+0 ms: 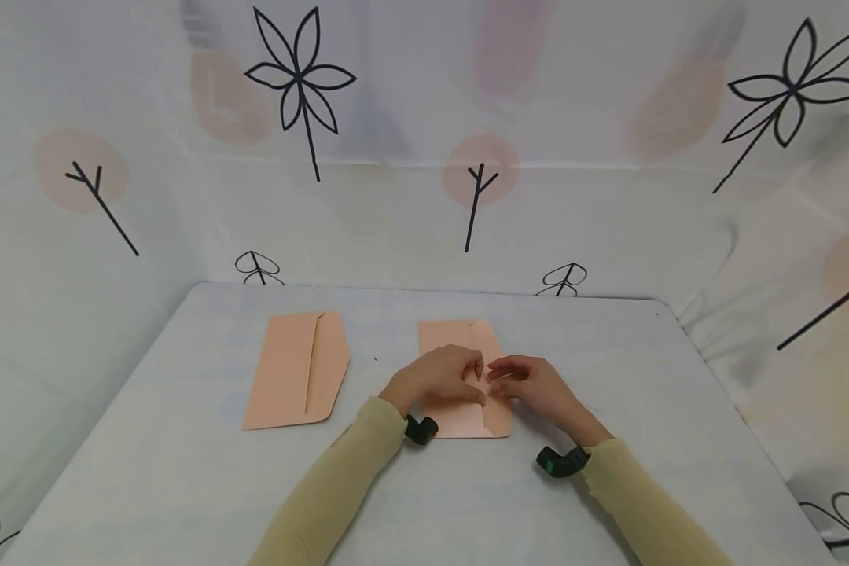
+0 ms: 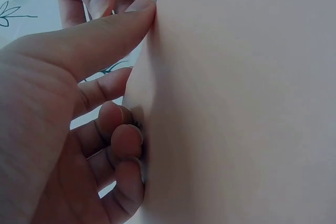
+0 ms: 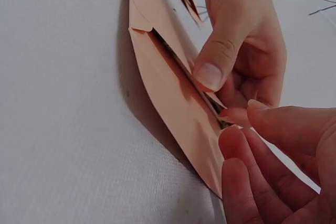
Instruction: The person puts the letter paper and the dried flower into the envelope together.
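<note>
A peach paper envelope lies on the table with its pointed flap unfolded to the right. My left hand grips the pocket's edge at its mouth. In the right wrist view its thumb presses on the front panel while a fingertip shows at the slit. A thin dark strip runs along that slit. My right hand is beside the flap, its thumb and fingers apart and loosely bent, close to the left fingertips. Nothing shows between them.
A second peach envelope, flap also unfolded to the right, lies to the left on the white table. Patterned white cloth encloses the back and sides. Black wrist cameras sit on both wrists.
</note>
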The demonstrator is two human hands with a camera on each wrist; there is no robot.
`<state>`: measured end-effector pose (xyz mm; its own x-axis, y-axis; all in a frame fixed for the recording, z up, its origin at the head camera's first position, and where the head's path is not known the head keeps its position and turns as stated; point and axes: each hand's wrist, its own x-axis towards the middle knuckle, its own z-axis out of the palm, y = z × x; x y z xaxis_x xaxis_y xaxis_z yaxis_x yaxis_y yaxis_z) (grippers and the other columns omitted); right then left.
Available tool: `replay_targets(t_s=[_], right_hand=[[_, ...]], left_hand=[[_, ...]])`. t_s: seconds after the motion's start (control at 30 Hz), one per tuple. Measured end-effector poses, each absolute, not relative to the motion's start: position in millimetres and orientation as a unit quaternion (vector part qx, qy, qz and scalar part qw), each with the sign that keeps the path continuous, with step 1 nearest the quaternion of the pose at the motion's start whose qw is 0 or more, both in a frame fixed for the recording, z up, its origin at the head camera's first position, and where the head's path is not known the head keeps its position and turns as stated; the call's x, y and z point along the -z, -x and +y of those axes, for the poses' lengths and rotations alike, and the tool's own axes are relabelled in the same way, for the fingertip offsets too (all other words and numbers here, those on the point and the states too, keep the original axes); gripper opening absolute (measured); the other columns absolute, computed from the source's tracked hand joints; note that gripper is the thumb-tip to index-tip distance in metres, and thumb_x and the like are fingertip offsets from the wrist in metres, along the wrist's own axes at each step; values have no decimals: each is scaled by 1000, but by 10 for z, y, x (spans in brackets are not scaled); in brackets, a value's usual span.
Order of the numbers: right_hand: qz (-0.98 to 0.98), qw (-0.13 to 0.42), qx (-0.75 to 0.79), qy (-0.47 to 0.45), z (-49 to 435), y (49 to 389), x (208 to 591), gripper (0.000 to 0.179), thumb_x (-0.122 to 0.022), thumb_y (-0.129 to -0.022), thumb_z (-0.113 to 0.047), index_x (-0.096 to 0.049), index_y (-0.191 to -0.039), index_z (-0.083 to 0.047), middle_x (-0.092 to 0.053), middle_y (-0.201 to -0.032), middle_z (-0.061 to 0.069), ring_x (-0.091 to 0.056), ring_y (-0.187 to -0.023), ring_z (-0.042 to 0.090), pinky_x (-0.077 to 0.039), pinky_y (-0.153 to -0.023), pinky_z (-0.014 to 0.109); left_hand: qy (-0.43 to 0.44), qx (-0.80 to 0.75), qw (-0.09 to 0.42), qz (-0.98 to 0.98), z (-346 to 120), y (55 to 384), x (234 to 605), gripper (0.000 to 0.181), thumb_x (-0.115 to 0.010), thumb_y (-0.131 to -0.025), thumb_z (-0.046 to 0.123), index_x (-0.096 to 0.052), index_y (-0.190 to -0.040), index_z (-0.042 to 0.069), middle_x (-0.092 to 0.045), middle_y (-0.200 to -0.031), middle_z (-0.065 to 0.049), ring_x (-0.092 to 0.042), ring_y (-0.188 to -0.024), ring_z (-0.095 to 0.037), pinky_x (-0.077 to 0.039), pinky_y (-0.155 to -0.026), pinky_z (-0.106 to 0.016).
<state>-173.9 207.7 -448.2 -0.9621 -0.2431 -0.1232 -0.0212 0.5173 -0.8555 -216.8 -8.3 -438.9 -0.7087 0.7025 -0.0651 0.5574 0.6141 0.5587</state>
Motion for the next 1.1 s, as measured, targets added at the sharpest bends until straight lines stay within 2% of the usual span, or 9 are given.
replay_targets(t_s=[0.23, 0.37, 0.53, 0.7, 0.87, 1.1], right_hand=[[860, 109, 492, 79, 2102, 1702, 4433, 29, -71, -89, -6, -69, -117, -6, -71, -106, 6, -66, -91, 20, -50, -68, 33], [859, 106, 494, 81, 2107, 1678, 4407, 29, -70, -89, -6, -69, -118, -6, -71, -108, 7, -66, -94, 21, -51, -71, 33], [866, 96, 483, 89, 2112, 1653, 4396, 28, -71, -90, -8, -70, -118, -7, -72, -109, 7, -66, -97, 21, -50, -76, 34], [868, 91, 480, 89, 2120, 1625, 4402, 28, -73, -90, -13, -70, -118, -7, -72, -109, 7, -66, -98, 21, -50, -75, 34], [873, 83, 472, 85, 2126, 1594, 4390, 27, -73, -91, -13, -70, -117, -7, -71, -109, 6, -66, -97, 21, -50, -72, 33], [879, 69, 466, 70, 2142, 1567, 4372, 25, -73, -91, -11, -71, -116, -8, -71, -110, 5, -65, -102, 22, -50, -79, 34]], left_hand=[[-352, -247, 136, 893, -67, 2166, 4434, 33, -81, -80, 43, -60, -97, 23, -50, -77, 6, -49, -72, -10, -39, -64, -25], [-356, -247, 134, 891, -68, 2169, 4432, 34, -81, -81, 43, -60, -98, 23, -50, -76, 6, -49, -72, -10, -39, -64, -25], [-357, -246, 130, 891, -66, 2177, 4435, 33, -81, -81, 43, -61, -98, 23, -51, -76, 6, -50, -72, -10, -40, -64, -24], [-357, -249, 130, 891, -75, 2185, 4426, 32, -79, -83, 42, -62, -101, 22, -53, -77, 7, -51, -73, -9, -41, -66, -24], [-361, -268, 138, 882, -98, 2194, 4404, 30, -76, -87, 37, -61, -108, 21, -53, -74, 5, -50, -69, -9, -40, -64, -24], [-370, -305, 144, 865, -159, 2191, 4367, 30, -75, -90, 30, -61, -112, 16, -53, -73, 5, -50, -67, -8, -40, -64, -22]])
